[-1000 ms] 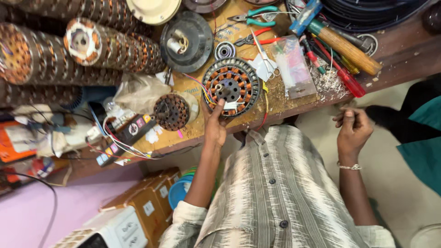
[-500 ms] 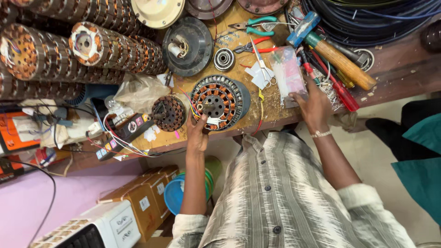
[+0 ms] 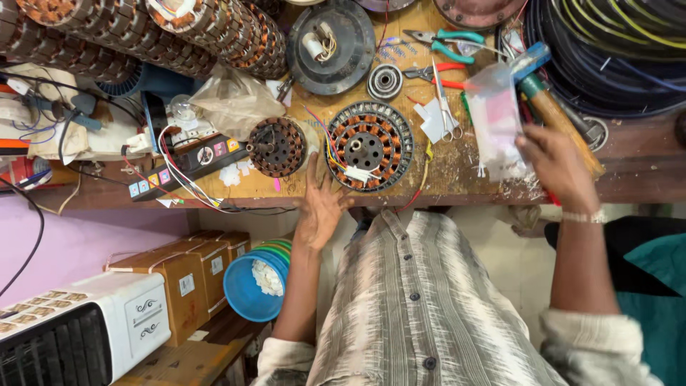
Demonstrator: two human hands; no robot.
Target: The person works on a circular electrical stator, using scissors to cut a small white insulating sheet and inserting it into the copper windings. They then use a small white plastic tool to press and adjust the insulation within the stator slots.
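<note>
Two bare hands worked at the cluttered wooden counter (image 3: 457, 187), seen from above. Far left, a white ribbed appliance (image 3: 78, 325) sat low beside brown cardboard boxes (image 3: 187, 275) and a blue plastic tub (image 3: 250, 289) holding white bits. Above them, at the counter's edge, lay a black switch strip with coloured wires (image 3: 187, 166) and a crumpled clear plastic bag (image 3: 236, 100), with a row of copper-wound stators (image 3: 143, 28) stacked along the back. A small dark round wound core (image 3: 276, 146) stood just left of the left hand (image 3: 320, 207), which lay flat, fingers spread and its grip wide, holding nothing, fingertips at the rim of the large round copper-wound fan stator (image 3: 369, 145) resting on the counter right in front of the person. Beyond it sat a black round motor cover (image 3: 331, 44) and a small steel bearing (image 3: 384, 81). Further right lay steel scissors (image 3: 444, 107) and green-handled pliers (image 3: 446, 39). The right hand (image 3: 557, 166) had its grip closed on a clear plastic packet (image 3: 494, 121), beside a wooden-handled hammer (image 3: 554, 114) and coils of dark cable (image 3: 614, 50).
</note>
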